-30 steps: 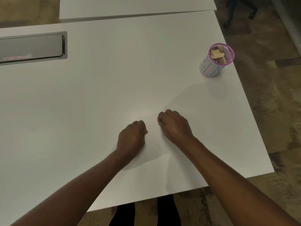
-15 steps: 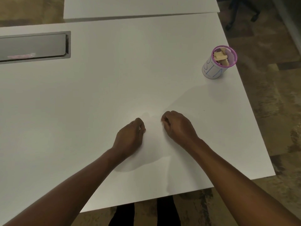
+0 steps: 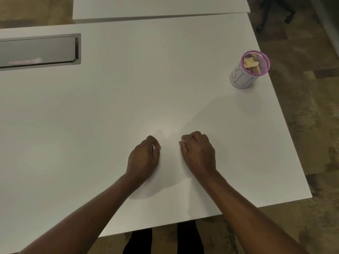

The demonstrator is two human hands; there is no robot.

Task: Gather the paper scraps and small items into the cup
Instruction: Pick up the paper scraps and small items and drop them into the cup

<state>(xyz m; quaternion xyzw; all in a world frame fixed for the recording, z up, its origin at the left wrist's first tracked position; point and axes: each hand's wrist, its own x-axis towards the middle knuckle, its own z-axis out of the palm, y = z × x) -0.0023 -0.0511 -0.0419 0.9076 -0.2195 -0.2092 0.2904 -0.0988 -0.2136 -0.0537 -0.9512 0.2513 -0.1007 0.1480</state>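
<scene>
The cup [image 3: 247, 70] is standing upright in the upper right of the frame, close to the right edge of the white table [image 3: 128, 99] that is filling most of the view. It is a pale cylinder with blue marker strokes on its side and a purple mesh rim, and tan paper scraps [image 3: 251, 64] are showing inside its mouth. You are looking down at your two bare forearms, which are reaching in from the bottom corners of the frame and meeting near the lower middle. Your left hand [image 3: 144, 158] is resting knuckles-up on the table, its fingers curled loosely inward with the thumb and forefinger tips nearly meeting; I cannot tell whether anything is pinched between them. Your right hand [image 3: 199, 153] is lying just beside it, apart from it by a narrow strip of bare tabletop, also knuckles-up with its fingers curled under in a loose fist; whatever may be inside that curl is hidden. Both hands are sitting well apart from the cup, which is lying up and to the right of them. In the upper left of the frame, a grey rectangular panel [image 3: 36, 51] is sitting recessed in the table surface. A second white tabletop [image 3: 156, 6] is butting against the far edge along the top of the frame. Patterned brown carpet [image 3: 311, 125] is showing down the right side.
</scene>
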